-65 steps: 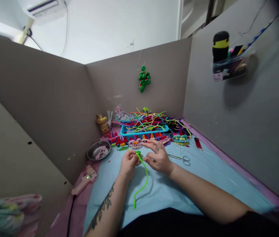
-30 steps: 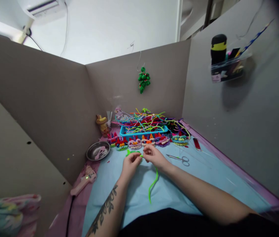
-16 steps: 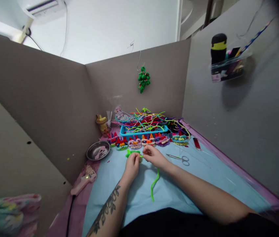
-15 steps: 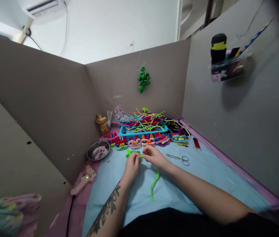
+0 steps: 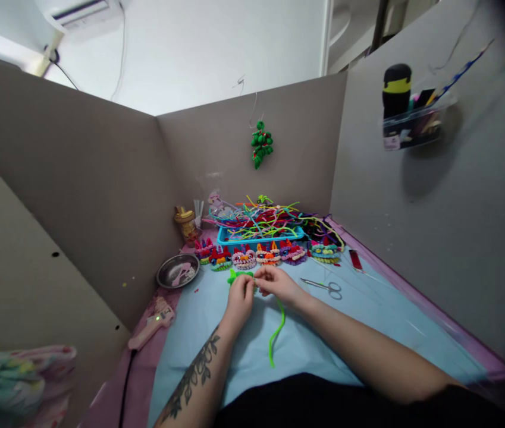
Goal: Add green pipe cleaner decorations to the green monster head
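Observation:
My left hand [image 5: 240,295] is closed on a small green pipe-cleaner piece [image 5: 235,276], which pokes out above and beside the fingers. Right beside it, my right hand [image 5: 276,284] pinches a bright green pipe cleaner [image 5: 278,333], whose long tail hangs below the palm toward the blue cloth. The fingertips of both hands nearly meet, and the spot between them is mostly hidden. Just beyond the hands stands a row of colourful fuzzy animal faces, among them a pink one [image 5: 244,258] and an orange one [image 5: 269,254].
A blue tray [image 5: 261,239] heaped with pipe cleaners stands at the back. Scissors [image 5: 323,286] lie on the right of the blue cloth [image 5: 350,339]. On the left are a metal bowl [image 5: 163,279] and a pink glue gun [image 5: 151,330] with a cord. Grey panels [image 5: 252,172] enclose the table.
My right hand has shifted slightly left, closer to the left hand. The hanging green tail has swung a little left and lower. My left hand stays nearly in place.

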### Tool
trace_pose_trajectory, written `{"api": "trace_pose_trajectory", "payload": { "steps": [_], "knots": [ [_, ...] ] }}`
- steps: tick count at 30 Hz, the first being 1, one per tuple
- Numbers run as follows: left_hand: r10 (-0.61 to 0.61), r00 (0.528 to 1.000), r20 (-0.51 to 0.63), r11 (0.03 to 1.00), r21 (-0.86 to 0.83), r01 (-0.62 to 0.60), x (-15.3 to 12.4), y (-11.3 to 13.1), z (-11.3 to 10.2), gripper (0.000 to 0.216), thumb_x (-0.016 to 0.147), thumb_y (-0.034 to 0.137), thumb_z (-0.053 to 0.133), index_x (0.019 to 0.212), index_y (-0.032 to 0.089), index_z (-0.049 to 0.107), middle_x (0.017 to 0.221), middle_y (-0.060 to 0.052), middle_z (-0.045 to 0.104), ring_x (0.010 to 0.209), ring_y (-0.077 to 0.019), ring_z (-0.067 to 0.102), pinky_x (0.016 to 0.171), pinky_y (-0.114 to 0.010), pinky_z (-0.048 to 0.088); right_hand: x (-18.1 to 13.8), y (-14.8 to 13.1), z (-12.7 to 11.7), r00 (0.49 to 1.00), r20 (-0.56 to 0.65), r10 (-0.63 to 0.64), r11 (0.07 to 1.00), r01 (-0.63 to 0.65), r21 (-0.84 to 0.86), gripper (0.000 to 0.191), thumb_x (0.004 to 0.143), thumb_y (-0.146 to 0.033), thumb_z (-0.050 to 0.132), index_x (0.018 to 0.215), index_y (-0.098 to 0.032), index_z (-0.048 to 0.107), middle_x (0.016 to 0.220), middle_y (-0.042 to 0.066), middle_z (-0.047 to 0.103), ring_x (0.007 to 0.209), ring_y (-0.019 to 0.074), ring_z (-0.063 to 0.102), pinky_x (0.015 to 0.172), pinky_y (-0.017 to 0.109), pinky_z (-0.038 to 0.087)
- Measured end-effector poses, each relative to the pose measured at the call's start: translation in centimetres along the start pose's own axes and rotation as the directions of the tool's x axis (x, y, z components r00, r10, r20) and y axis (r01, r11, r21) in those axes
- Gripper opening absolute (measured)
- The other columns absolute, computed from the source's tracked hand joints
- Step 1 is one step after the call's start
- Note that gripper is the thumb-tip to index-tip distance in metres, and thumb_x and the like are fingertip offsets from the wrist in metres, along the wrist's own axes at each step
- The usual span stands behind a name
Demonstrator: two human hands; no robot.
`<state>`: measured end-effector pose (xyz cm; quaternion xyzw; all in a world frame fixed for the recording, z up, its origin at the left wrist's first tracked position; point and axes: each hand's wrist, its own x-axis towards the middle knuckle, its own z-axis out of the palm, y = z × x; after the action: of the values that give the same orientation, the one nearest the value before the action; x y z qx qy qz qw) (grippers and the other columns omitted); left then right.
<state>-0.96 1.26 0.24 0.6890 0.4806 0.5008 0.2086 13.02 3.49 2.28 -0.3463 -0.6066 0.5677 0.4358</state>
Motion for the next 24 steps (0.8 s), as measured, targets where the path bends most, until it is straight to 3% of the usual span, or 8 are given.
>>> {"api": "trace_pose_trajectory", "payload": {
  "steps": [4,7,11,14,17,21,24],
  "knots": [
    [-0.088,0.996,0.035,0.982,-0.167,0.093,0.0,-0.3,0.1,0.012,0.082,0.029,0.046,0.079,0.018,0.05,0.063,0.002,0.05,0.056,-0.011,0.047,0.054,-0.022,0.037,-0.1,-0.2,-0.4,0.998,-0.042,-0.052,0.977,0.042,-0.21,0.014,0.068,-0.027,0.058,0.072,-0.014,0.058,0.055,-0.002,0.054,0.047,0.0087,0.049,0.046,0.02,0.04],
    [-0.188,0.98,0.067,0.923,-0.328,0.2,0.1,-0.2,0.0,0.02,0.082,0.035,0.045,0.092,0.018,0.048,0.065,0.002,0.052,0.055,-0.0112,0.05,0.047,-0.02,0.038,0.1,0.0,-0.8,0.993,-0.082,-0.081,0.968,0.059,-0.243,0.011,0.07,-0.026,0.054,0.068,-0.015,0.055,0.054,-0.003,0.051,0.047,0.0088,0.048,0.045,0.02,0.039],
    [-0.223,0.967,0.123,0.915,-0.317,0.251,0.3,0.4,-0.4,0.026,0.08,0.041,0.048,0.081,0.015,0.052,0.063,0.001,0.052,0.051,-0.0096,0.048,0.043,-0.019,0.036,0.5,0.6,-1.1,0.984,-0.129,-0.125,0.961,0.088,-0.261,0.011,0.074,-0.027,0.049,0.069,-0.017,0.049,0.053,-0.004,0.047,0.047,0.0095,0.046,0.046,0.021,0.038],
    [-0.207,0.97,0.127,0.938,-0.257,0.234,0.2,0.6,-0.6,0.026,0.077,0.04,0.052,0.07,0.015,0.052,0.056,0.002,0.05,0.045,-0.0072,0.041,0.043,-0.019,0.034,0.4,1.0,-1.2,0.964,-0.128,-0.233,0.905,0.167,-0.391,0.011,0.076,-0.025,0.047,0.069,-0.018,0.05,0.058,-0.003,0.05,0.054,0.0108,0.046,0.05,0.021,0.036],
    [-0.184,0.979,0.087,0.956,-0.214,0.199,0.1,0.5,-0.6,0.023,0.077,0.037,0.052,0.07,0.015,0.054,0.055,0.003,0.051,0.046,-0.0081,0.043,0.046,-0.02,0.035,0.2,1.0,-1.2,0.941,-0.106,-0.321,0.836,0.229,-0.499,0.011,0.077,-0.023,0.046,0.068,-0.018,0.05,0.063,-0.001,0.051,0.059,0.0119,0.046,0.054,0.022,0.034],
    [-0.091,0.995,0.028,0.992,-0.08,0.093,0.0,0.1,-0.5,0.02,0.08,0.032,0.049,0.069,0.016,0.056,0.058,0.001,0.054,0.054,-0.011,0.048,0.054,-0.022,0.038,0.1,0.6,-1.1,0.94,-0.072,-0.334,0.792,0.238,-0.562,0.011,0.077,-0.019,0.045,0.067,-0.018,0.05,0.064,-0.001,0.052,0.061,0.0125,0.046,0.055,0.023,0.032],
    [0.038,0.997,0.062,0.998,0.056,-0.042,-0.1,0.2,-0.7,0.019,0.08,0.027,0.048,0.067,0.017,0.057,0.062,0.0,0.055,0.059,-0.0124,0.049,0.058,-0.023,0.037,0.1,0.4,-1.3,0.945,-0.05,-0.323,0.773,0.233,-0.59,0.012,0.076,-0.017,0.046,0.065,-0.018,0.05,0.062,-0.001,0.052,0.059,0.0125,0.046,0.055,0.023,0.031]
  ]
}}
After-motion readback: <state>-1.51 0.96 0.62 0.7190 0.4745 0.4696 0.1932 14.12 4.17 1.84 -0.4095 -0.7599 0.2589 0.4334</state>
